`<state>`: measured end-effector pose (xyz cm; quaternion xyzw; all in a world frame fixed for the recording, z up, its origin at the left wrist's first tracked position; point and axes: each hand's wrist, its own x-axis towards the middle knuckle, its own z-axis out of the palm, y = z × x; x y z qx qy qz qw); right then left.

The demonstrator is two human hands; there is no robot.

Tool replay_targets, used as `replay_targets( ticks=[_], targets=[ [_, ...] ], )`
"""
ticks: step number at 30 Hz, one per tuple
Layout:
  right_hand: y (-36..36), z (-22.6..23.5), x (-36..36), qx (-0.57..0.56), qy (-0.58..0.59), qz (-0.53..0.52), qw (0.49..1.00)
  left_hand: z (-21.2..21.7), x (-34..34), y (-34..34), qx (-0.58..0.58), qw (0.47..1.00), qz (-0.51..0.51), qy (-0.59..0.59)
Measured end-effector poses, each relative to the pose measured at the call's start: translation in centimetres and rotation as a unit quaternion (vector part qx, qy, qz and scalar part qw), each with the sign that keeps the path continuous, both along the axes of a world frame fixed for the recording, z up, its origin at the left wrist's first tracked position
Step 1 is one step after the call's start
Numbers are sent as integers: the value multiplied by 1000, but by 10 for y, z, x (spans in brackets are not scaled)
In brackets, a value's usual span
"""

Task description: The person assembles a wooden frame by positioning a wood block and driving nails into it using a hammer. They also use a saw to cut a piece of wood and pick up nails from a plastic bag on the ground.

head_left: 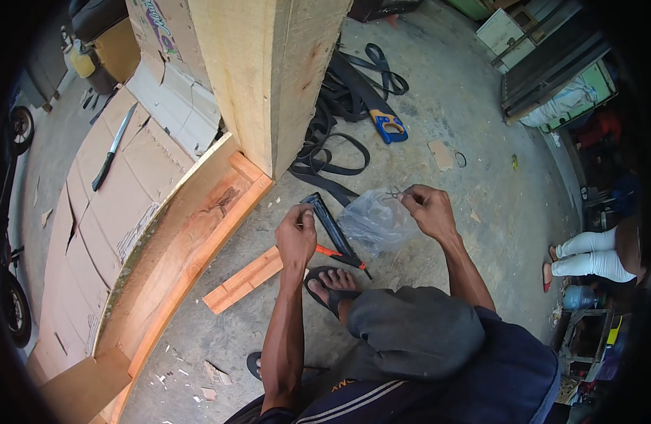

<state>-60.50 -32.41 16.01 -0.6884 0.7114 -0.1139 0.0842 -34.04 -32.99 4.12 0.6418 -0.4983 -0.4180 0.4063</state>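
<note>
My right hand [428, 210] is closed in a pinch, with a few thin dark nail-like pieces [394, 193] at its fingertips. Just beside them lies a clear plastic bag [377, 220], crumpled; whether the fingers also grip it I cannot tell. My left hand [296, 234] is closed, thumb against fingers, and what it holds, if anything, is hidden. Close to it on the floor is a long black tool [334, 230], with an orange-handled tool [330, 251] against it. A short wooden board [244, 279] lies below my left wrist.
A long wooden frame [191, 258] with a thick upright post [265, 78] stands at left. Flattened cardboard [138, 169] beyond it carries a knife [115, 147]. Black straps [332, 152] and a handsaw [389, 126] lie ahead. A person [587, 254] stands at far right.
</note>
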Motion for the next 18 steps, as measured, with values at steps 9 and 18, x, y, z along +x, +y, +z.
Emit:
replay_targets(
  ticks=[9, 18],
  targets=[
    [7, -28, 61, 192, -485, -11, 853, 39, -40, 8, 108, 703, -25, 703],
    [15, -29, 61, 176, -434, 6, 884, 25, -37, 11, 115, 716, -49, 687]
  ],
)
